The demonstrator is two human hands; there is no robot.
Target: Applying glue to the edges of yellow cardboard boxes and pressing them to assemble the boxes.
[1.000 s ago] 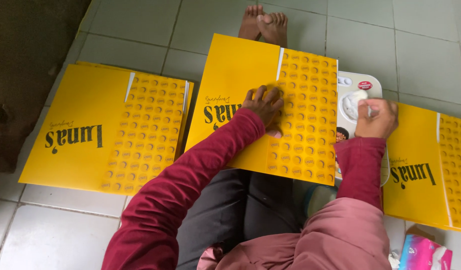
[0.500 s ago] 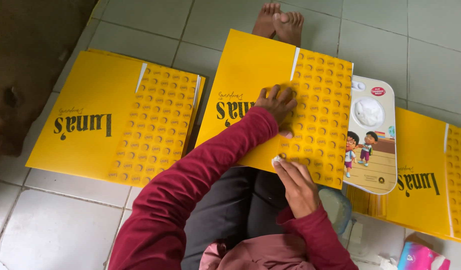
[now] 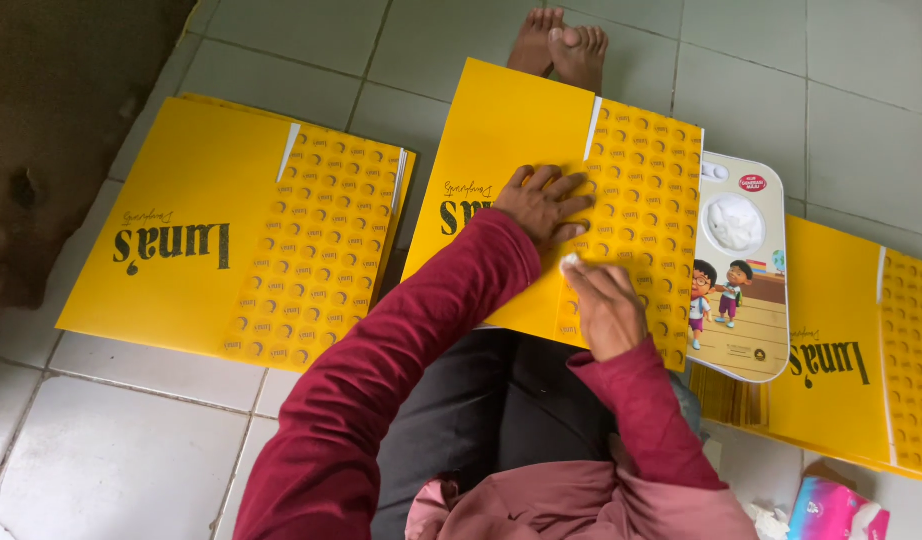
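Left hand [image 3: 543, 203] lies flat, fingers spread, pinning our yellow cardboard sheet [image 3: 521, 180] on the lap; right hand [image 3: 603, 308] pinches a white dab [image 3: 570, 262] against it. Sheet: light, stiff, creasable; we judge the edges best for holding. Paste tray [image 3: 746, 270] at three o'clock; second sheet [image 3: 211, 230] at nine.

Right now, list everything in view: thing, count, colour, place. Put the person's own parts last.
Flat card sheets: three places, yellow with dotted panels; a stack at left, one on the lap, one at right.
Small tray: one, cream with a cartoon picture, a white paste blob on it, between lap sheet and right sheet.
Packet: one, pink and blue, bottom right corner.
Floor tiles: pale grey-green.
Dark patch: brown, upper left.
Feet: two, bare, top centre.
Left hand: flat on lap sheet.
Right hand: fingertip with white paste on the sheet's seam.
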